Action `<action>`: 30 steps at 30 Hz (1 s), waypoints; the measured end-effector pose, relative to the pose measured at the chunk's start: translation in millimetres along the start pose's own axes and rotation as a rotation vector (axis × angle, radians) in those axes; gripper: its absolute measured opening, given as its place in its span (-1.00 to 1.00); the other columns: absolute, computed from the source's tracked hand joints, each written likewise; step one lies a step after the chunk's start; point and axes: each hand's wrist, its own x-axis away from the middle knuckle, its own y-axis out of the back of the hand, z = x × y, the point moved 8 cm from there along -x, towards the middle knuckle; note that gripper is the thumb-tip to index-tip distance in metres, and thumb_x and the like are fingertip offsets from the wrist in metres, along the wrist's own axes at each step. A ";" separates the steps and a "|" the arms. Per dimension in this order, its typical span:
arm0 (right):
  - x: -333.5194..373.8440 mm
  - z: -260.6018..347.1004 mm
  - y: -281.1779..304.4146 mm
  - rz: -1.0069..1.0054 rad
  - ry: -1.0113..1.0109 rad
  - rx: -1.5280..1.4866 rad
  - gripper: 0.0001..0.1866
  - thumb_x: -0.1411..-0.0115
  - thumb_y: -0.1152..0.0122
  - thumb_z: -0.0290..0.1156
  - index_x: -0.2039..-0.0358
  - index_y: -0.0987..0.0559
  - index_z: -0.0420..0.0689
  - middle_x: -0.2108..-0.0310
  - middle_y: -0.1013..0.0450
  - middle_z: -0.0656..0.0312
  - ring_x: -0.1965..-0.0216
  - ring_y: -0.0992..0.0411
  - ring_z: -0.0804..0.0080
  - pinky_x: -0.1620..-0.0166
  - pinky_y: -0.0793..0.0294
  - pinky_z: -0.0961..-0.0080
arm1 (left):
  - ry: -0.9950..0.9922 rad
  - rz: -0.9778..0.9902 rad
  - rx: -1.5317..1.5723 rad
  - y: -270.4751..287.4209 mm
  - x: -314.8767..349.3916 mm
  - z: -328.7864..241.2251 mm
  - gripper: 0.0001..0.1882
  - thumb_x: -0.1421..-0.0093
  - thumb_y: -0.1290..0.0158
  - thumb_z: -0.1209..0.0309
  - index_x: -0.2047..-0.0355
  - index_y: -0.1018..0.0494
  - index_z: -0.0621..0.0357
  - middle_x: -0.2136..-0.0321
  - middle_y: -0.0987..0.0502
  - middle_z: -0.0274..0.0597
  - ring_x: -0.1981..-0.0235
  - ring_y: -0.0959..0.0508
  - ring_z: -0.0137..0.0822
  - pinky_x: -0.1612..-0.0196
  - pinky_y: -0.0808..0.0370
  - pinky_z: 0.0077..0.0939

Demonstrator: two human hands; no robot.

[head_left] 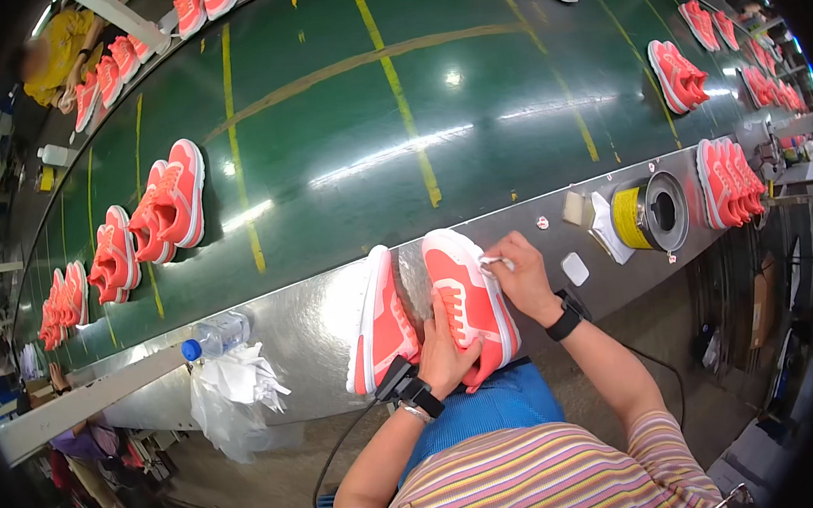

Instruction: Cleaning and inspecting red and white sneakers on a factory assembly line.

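Observation:
My left hand [447, 346] grips a coral sneaker with a white sole [467, 292] from below, holding it tilted over the metal ledge [316, 318]. At the shoe's far side edge, my right hand [523, 278] pinches a small white tool or cloth [495, 263] against it. A second coral sneaker [383, 323] lies on its side just left of the held one, touching the ledge. Both wrists wear dark bands.
A green conveyor belt [367, 114] carries pairs of coral sneakers [168, 201] left and right. On the ledge are a plastic water bottle [214, 338], a white plastic bag [231, 392], a yellow spool in a metal can [647, 214] and a brush [580, 210].

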 end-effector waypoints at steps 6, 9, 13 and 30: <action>-65.7 20.8 -31.4 0.088 0.165 0.052 -0.94 0.07 -0.17 -0.57 0.50 -0.52 -0.22 0.52 -0.33 0.11 0.44 -0.36 0.22 0.36 -0.31 0.43 | -0.001 0.020 0.064 -9.1 -4.1 6.1 0.07 0.07 -0.18 0.33 -0.24 0.36 0.29 0.06 -0.22 0.30 0.04 -0.31 0.05 -0.08 -0.22 -0.27; -57.5 27.7 -35.3 0.115 0.242 0.059 -0.93 0.07 -0.18 -0.55 0.50 -0.52 -0.20 0.52 -0.31 0.12 0.46 -0.35 0.20 0.38 -0.31 0.41 | -0.020 -0.018 0.102 -5.5 0.9 11.6 0.06 0.07 -0.17 0.34 -0.25 0.34 0.23 0.07 -0.21 0.31 0.05 -0.30 0.09 -0.08 -0.23 -0.26; 4.7 30.8 -18.9 0.180 0.260 0.149 -0.90 0.07 -0.16 -0.59 0.46 -0.53 -0.18 0.53 -0.29 0.12 0.48 -0.34 0.22 0.44 -0.32 0.43 | -0.049 -0.110 0.130 -0.1 9.8 7.7 0.02 0.05 -0.16 0.33 -0.26 0.28 0.18 0.08 -0.19 0.28 0.02 -0.27 0.11 -0.10 -0.21 -0.27; 19.5 70.8 -81.4 0.208 -0.249 -0.516 -0.77 0.02 -0.20 -0.57 0.28 -0.52 -0.23 0.34 -0.42 0.22 0.27 -0.39 0.55 0.19 -0.36 0.60 | -0.109 -0.308 -0.237 147.7 48.3 80.3 -0.32 -0.06 -0.09 0.32 -0.16 -0.09 0.21 0.19 -0.41 0.12 0.16 -0.43 0.01 0.09 -0.35 -0.22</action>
